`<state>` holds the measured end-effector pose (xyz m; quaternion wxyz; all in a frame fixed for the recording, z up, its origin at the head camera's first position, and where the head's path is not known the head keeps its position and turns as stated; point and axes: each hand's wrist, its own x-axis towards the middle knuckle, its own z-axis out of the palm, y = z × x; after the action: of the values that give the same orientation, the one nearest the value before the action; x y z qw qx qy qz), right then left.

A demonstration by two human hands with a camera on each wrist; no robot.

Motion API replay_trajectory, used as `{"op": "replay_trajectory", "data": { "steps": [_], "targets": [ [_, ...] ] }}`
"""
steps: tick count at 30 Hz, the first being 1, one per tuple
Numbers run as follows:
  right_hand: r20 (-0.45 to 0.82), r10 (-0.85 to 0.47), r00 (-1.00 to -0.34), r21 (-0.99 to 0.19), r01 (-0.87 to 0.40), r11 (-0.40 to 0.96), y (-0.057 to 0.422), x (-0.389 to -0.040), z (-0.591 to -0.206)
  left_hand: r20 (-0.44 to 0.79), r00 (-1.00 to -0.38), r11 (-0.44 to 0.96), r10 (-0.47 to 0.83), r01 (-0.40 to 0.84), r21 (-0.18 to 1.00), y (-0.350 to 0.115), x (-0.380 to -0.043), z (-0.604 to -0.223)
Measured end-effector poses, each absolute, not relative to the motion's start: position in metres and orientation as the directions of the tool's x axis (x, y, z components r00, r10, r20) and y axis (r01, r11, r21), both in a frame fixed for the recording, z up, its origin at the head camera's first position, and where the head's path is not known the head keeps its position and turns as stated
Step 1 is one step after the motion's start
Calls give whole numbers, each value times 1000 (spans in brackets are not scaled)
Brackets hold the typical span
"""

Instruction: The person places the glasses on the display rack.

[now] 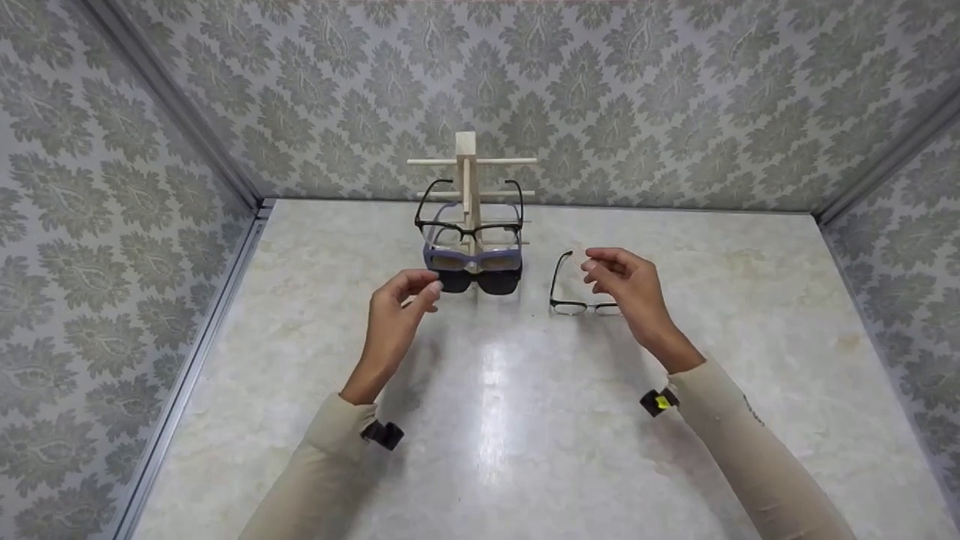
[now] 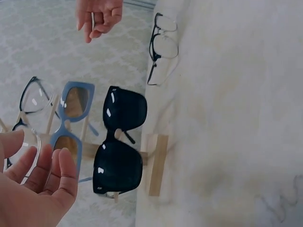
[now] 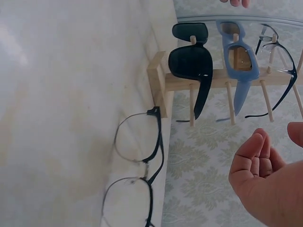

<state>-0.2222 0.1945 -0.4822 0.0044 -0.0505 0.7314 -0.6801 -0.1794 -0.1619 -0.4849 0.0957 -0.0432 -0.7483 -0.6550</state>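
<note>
A wooden eyewear rack (image 1: 466, 144) with crossbars carries three pairs. Clear-lensed, dark-framed eyeglasses (image 1: 433, 223) are uppermost, blue-framed sunglasses (image 2: 75, 101) with brown lenses sit below them, and black sunglasses (image 1: 498, 283) are lowest. My left hand (image 1: 400, 306) is beside the rack's left side, near the black sunglasses in the head view, fingers loosely bent and holding nothing. Over the table to the right, my right hand (image 1: 628, 287) hovers with relaxed fingers. Another pair of eyeglasses (image 3: 159, 137), black-browed with thin rims, lies beneath it on the table, partly hidden by that hand in the head view.
The pale marbled table (image 1: 525, 450) reaches back to a patterned wall (image 1: 570, 90). Similar panels stand on both sides, with a metal strip (image 1: 187, 360) along the left edge. A wooden base (image 2: 159, 165) supports the rack on the tabletop.
</note>
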Motion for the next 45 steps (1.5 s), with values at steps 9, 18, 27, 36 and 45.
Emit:
{"op": "replay_trajectory", "data": {
  "steps": [9, 18, 27, 36, 45],
  "targets": [
    [26, -40, -999, -995, -29, 95, 208, -213, -500, 186, -982, 126, -16, 183, 975, -142, -172, -499],
    [34, -8, -999, -987, -35, 157, 225, -201, -521, 145, -989, 140, 34, 148, 979, -117, -165, -513],
    [29, 51, -998, -985, -20, 172, 242, -191, -537, 156, -984, 146, 87, 167, 975, -98, -165, -525],
    [72, 94, -993, -966, -46, 256, 255, -184, -544, 147, -985, 173, 86, 160, 972, -81, -165, -536],
    [56, 115, -992, -932, -11, 362, 268, -186, -562, 140, -984, 168, 113, 158, 973, -62, -168, -548]
  ]
}}
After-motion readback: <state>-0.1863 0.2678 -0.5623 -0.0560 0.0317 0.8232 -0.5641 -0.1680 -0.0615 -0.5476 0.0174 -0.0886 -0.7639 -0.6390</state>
